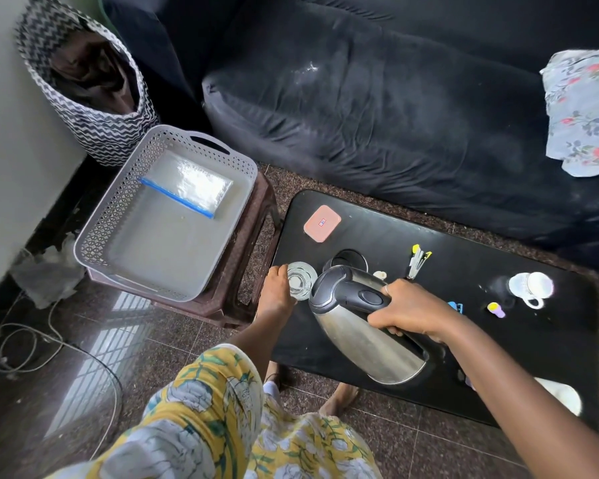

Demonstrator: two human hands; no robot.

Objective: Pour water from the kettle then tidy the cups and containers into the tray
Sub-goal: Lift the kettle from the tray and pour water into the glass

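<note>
A steel kettle (353,326) with a black lid and handle is tilted to the left over the black table (377,385), its spout at a clear glass (301,280). My right hand (412,311) grips the kettle's handle. My left hand (278,286) holds the glass at the table's left edge. A grey perforated tray (118,216) sits on a brown stool to the left, with a zip bag (187,186) inside. A pink lidded container (322,223), a dark cup (348,260) behind the kettle and a white cup (531,286) lying on its side are on the table.
Markers (417,259), a small yellow-purple item (496,309) and a blue item (456,306) lie on the table. A dark sofa (395,115) runs behind it with a floral cloth (583,108). A zigzag basket (83,81) stands by the wall, and cables (32,344) trail over the floor.
</note>
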